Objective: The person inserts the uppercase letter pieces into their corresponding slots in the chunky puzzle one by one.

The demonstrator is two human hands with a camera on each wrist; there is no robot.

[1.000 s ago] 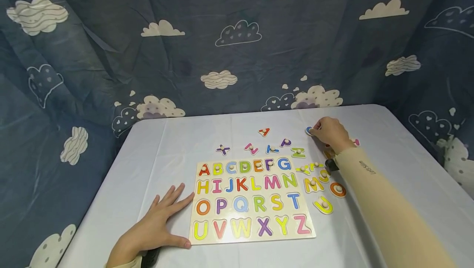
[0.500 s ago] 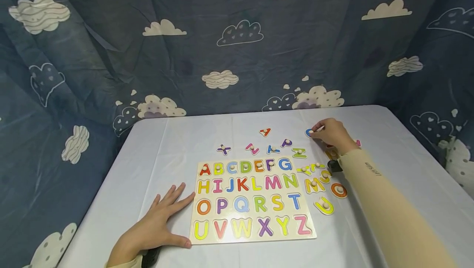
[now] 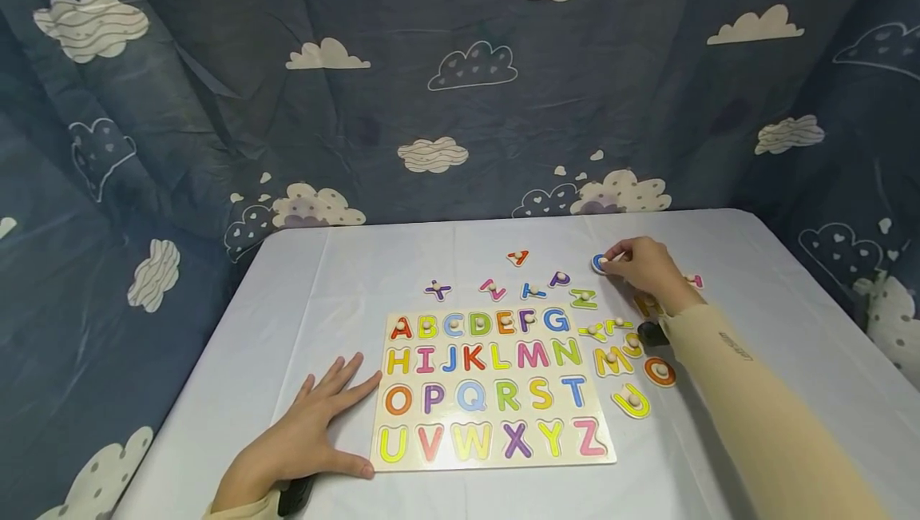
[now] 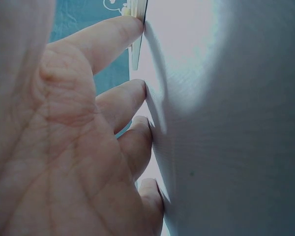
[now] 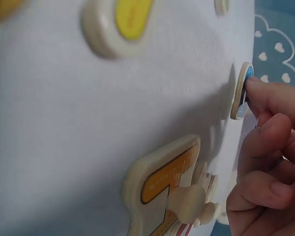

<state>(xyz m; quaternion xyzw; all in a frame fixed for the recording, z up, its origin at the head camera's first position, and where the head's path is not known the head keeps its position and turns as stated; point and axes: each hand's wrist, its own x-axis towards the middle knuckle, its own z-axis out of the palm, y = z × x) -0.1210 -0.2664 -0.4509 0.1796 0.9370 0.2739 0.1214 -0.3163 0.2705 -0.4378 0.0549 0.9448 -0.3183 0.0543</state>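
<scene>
At the back right of the table, my right hand (image 3: 643, 268) pinches a round blue letter piece (image 3: 597, 263) between thumb and fingertips. In the right wrist view that blue piece (image 5: 242, 93) stands tilted at the fingertips; which letter it bears cannot be told. My left hand (image 3: 309, 432) lies spread on the cloth, thumb and index fingertip against the left edge of the wooden alphabet board (image 3: 535, 464). Knobbed pieces A to F sit in the board's top row; the other slots show printed letters without knobs. Below my right wrist lies an orange H piece (image 5: 162, 187).
Loose knobbed letters lie behind and right of the board: a red A (image 3: 517, 258), purple X (image 3: 438, 291), purple P (image 3: 559, 279), yellow M (image 3: 612, 361), orange O (image 3: 660, 371), yellow U (image 3: 632, 401) and several others. A dark cloud-print curtain (image 3: 345, 129) hangs behind the table.
My right hand and the blue piece have shifted slightly toward me. The head view has turned a little. My left hand stays against the board.
</scene>
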